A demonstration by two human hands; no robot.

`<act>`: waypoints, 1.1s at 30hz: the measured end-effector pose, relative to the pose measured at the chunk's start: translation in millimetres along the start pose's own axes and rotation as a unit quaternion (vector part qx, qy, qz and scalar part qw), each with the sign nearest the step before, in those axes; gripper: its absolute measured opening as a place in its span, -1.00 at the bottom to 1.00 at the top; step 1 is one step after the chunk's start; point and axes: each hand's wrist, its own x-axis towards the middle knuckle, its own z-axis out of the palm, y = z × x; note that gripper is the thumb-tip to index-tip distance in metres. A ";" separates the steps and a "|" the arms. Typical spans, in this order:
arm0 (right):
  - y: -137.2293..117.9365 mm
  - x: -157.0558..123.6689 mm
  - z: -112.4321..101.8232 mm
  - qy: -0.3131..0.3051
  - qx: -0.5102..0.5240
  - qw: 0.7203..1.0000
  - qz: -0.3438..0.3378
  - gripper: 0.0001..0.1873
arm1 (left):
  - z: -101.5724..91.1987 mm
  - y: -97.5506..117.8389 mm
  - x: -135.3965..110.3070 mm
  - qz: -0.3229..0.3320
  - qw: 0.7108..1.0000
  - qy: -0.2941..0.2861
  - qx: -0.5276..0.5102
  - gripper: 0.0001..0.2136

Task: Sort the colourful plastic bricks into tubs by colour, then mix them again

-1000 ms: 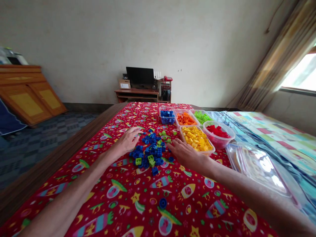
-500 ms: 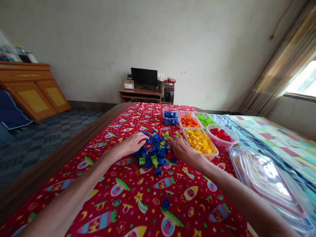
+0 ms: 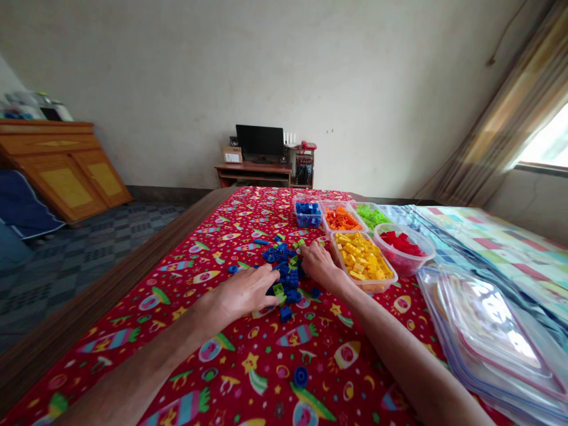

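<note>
A pile of small blue and green plastic bricks (image 3: 284, 266) lies on the red patterned tablecloth (image 3: 248, 361). My left hand (image 3: 246, 290) lies palm down on the near left side of the pile, fingers stretched over the bricks. My right hand (image 3: 317, 263) rests at the pile's right side, fingers curled among the bricks beside the tub of yellow bricks (image 3: 362, 260); what they hold, if anything, is hidden. A lone blue brick (image 3: 301, 376) lies nearer to me.
Tubs of blue (image 3: 307, 212), orange (image 3: 339, 218), green (image 3: 371, 214) and red bricks (image 3: 403, 244) stand behind the yellow one. Clear plastic lids (image 3: 492, 331) are stacked at right. The table's wooden edge (image 3: 110, 278) runs along the left.
My left hand has slid back toward me, onto the pile's near side. My right hand has moved forward and curled in at the pile's right side. The camera shifted slightly.
</note>
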 end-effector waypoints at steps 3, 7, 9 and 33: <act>2.7 -0.6 3.4 0.071 0.021 0.997 -0.016 -0.64 | -1.8 14.0 0.7 0.003 0.997 -0.061 0.053 -0.75; 5.1 5.0 9.1 0.134 0.051 0.989 -0.038 -0.71 | -9.1 33.8 3.6 0.037 0.994 -0.086 0.050 -0.68; 6.4 7.6 10.2 0.147 0.062 0.986 -0.046 -0.74 | -12.0 40.9 4.7 0.052 0.994 -0.091 0.037 -0.64; -6.3 13.3 3.1 -0.030 0.112 0.988 -0.098 -0.71 | -16.5 -43.4 34.0 -0.210 0.859 0.029 -0.467 -0.65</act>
